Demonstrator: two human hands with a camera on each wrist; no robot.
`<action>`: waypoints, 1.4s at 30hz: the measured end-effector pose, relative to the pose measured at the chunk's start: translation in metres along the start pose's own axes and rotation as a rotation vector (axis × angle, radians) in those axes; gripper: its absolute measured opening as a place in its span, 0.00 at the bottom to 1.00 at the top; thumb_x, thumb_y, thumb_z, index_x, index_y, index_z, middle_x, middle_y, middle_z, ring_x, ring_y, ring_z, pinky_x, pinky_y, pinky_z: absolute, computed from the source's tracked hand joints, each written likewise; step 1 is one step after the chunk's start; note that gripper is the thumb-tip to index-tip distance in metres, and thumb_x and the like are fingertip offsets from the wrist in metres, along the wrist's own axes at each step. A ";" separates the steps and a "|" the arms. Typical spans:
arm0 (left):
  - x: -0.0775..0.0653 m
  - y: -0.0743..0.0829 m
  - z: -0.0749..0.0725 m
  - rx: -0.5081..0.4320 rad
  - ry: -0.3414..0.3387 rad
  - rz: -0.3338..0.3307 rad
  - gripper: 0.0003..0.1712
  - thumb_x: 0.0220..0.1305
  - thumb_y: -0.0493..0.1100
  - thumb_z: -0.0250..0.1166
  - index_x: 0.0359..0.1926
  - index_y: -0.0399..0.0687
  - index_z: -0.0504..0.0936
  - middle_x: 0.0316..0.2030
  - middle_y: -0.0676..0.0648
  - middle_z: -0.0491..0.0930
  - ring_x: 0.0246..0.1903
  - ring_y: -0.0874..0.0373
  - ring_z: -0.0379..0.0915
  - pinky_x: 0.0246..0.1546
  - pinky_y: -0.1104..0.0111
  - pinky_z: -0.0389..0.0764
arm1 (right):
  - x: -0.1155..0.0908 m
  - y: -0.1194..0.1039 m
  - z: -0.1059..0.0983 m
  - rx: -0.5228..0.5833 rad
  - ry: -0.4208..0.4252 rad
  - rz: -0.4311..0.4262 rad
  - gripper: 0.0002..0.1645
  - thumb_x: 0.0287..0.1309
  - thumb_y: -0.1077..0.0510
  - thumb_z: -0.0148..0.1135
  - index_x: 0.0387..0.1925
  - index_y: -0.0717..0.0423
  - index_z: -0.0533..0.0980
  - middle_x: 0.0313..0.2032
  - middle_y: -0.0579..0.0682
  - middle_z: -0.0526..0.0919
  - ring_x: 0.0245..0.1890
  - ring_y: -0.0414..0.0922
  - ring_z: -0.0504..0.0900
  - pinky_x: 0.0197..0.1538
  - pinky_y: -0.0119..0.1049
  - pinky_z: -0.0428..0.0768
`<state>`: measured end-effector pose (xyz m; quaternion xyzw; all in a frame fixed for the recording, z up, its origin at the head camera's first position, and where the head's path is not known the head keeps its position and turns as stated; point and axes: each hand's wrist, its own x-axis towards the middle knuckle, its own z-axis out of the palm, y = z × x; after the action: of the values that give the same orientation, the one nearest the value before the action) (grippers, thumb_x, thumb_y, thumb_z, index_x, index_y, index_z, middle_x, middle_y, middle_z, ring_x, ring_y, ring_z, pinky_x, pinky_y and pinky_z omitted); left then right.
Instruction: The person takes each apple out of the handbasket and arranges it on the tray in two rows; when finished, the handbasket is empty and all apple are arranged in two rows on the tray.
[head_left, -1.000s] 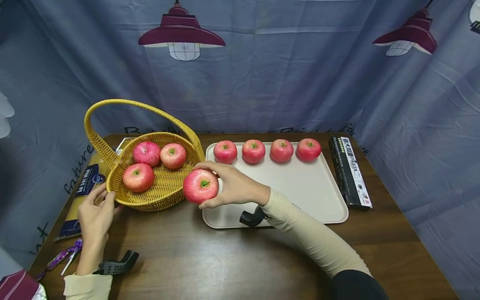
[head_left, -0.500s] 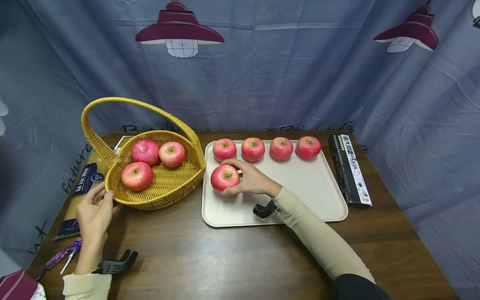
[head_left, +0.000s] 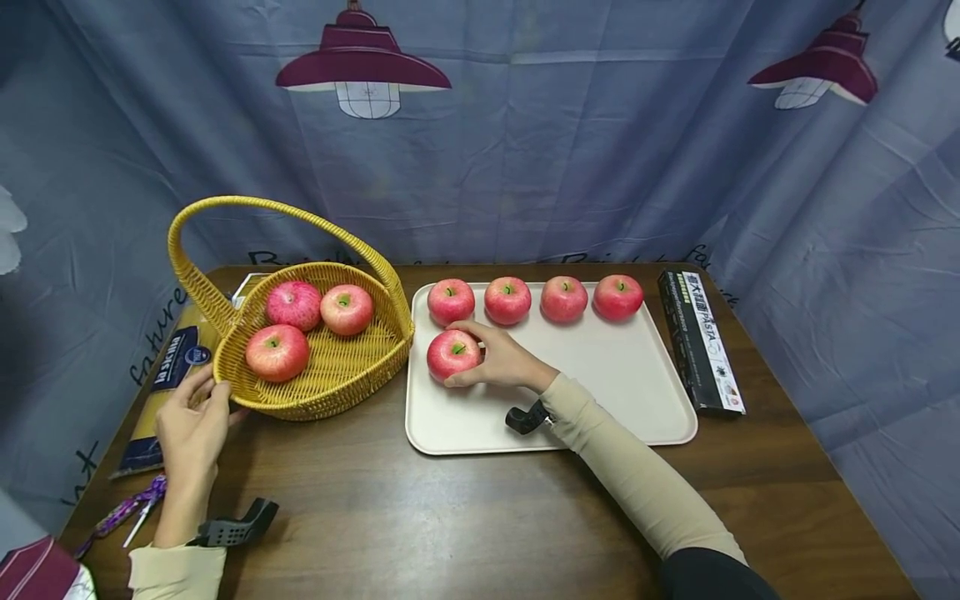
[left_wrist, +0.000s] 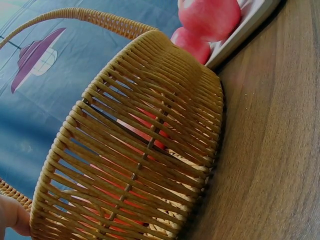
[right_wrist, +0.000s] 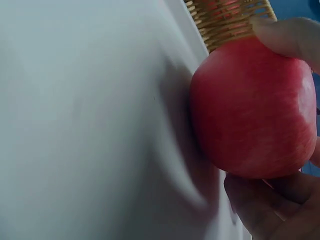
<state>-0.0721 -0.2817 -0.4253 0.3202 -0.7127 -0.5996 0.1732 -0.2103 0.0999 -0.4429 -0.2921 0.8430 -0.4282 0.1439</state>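
My right hand [head_left: 504,360] grips a red apple [head_left: 453,356] between thumb and fingers at the left part of the white tray [head_left: 577,400]. In the right wrist view that apple [right_wrist: 255,110] sits right at the tray's surface, its shadow beside it. Along the tray's far edge stands a row of several apples [head_left: 507,301]. My left hand [head_left: 192,425] pinches the near-left rim of the yellow wicker basket [head_left: 330,404], thumb on the outside. Three apples [head_left: 277,353] lie in the basket. The left wrist view shows the basket's woven side [left_wrist: 130,145], with a fingertip at its lower left.
A black pasta box [head_left: 701,342] lies right of the tray. Left of the basket are a yellow and blue pasta bag [head_left: 168,375] and a purple-wrapped item [head_left: 123,510]. The basket's tall handle [head_left: 285,212] arches over it. A blue curtain [head_left: 480,150] hangs behind the table.
My right hand has carried the apple rightward from beside the basket's rim to the tray, where it has stayed over the last half second. The left hand keeps its hold on the basket.
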 end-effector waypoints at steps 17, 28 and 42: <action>0.000 -0.003 -0.001 0.034 0.010 0.031 0.26 0.70 0.38 0.58 0.69 0.44 0.73 0.49 0.53 0.76 0.30 0.82 0.77 0.25 0.84 0.82 | 0.002 -0.003 0.003 -0.025 -0.037 0.036 0.57 0.49 0.39 0.77 0.76 0.46 0.60 0.65 0.45 0.75 0.63 0.42 0.76 0.71 0.44 0.74; 0.000 0.000 0.000 0.112 -0.007 0.015 0.28 0.72 0.42 0.56 0.71 0.49 0.71 0.63 0.38 0.73 0.35 0.80 0.77 0.29 0.84 0.83 | -0.017 -0.047 -0.011 -0.109 0.192 -0.137 0.40 0.52 0.47 0.77 0.65 0.53 0.73 0.61 0.50 0.80 0.66 0.46 0.74 0.73 0.46 0.71; 0.001 -0.002 0.000 0.071 -0.001 0.017 0.27 0.71 0.40 0.57 0.70 0.47 0.72 0.52 0.50 0.77 0.33 0.81 0.76 0.26 0.84 0.82 | 0.027 -0.130 0.048 -0.146 0.125 -0.375 0.25 0.56 0.46 0.73 0.53 0.50 0.81 0.51 0.44 0.86 0.55 0.37 0.81 0.62 0.24 0.76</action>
<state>-0.0723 -0.2823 -0.4279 0.3197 -0.7362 -0.5728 0.1662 -0.1599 -0.0076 -0.3665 -0.4262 0.8100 -0.4027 -0.0123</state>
